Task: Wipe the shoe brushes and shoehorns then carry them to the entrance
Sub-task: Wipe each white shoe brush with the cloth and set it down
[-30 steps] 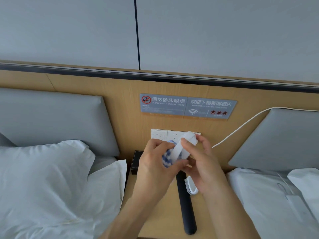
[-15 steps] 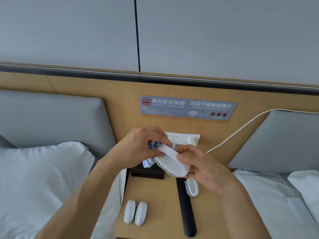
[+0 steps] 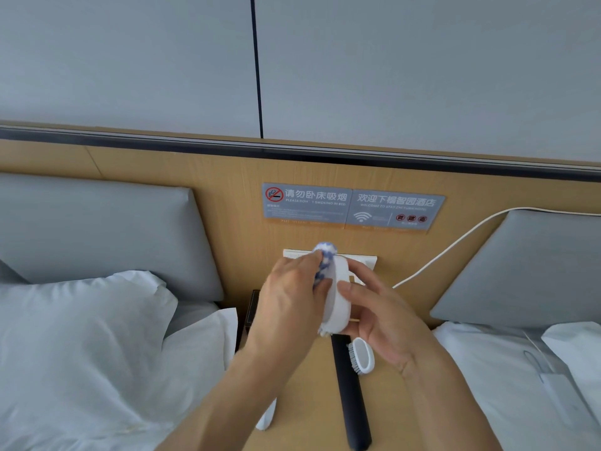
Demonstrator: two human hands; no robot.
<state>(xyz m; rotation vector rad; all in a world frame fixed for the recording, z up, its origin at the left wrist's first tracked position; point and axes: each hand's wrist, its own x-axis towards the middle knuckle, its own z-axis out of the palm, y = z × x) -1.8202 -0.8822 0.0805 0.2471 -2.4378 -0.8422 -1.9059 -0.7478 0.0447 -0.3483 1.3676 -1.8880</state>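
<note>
Fingers first: our right hand point(image 3: 383, 317) curls its fingers and thumb round a white shoe brush point(image 3: 338, 297), held on edge above the bedside table point(image 3: 305, 385). Our left hand point(image 3: 286, 307) bunches a blue-and-white cloth point(image 3: 325, 255) in its curled fingers and presses it against the brush's upper end; the cloth's tip pokes up past the knuckles.

Below the hands, on the wooden tabletop: a second white brush point(image 3: 362, 356), smaller, lying just right of a long black shoehorn point(image 3: 349, 392) that runs toward us. One more white piece point(image 3: 267, 418) shows past our left forearm; we cannot tell what it is. A dark box point(image 3: 252, 309) sits at the back of the table, mostly hidden by the left hand.

Beyond: a white switch panel point(image 3: 367, 260) on the wood headboard, a grey sign point(image 3: 353, 206) above it, a white cable point(image 3: 455, 245) trailing right. White pillow point(image 3: 81, 320) on the left bed, grey cushion point(image 3: 527, 268) on the right.
</note>
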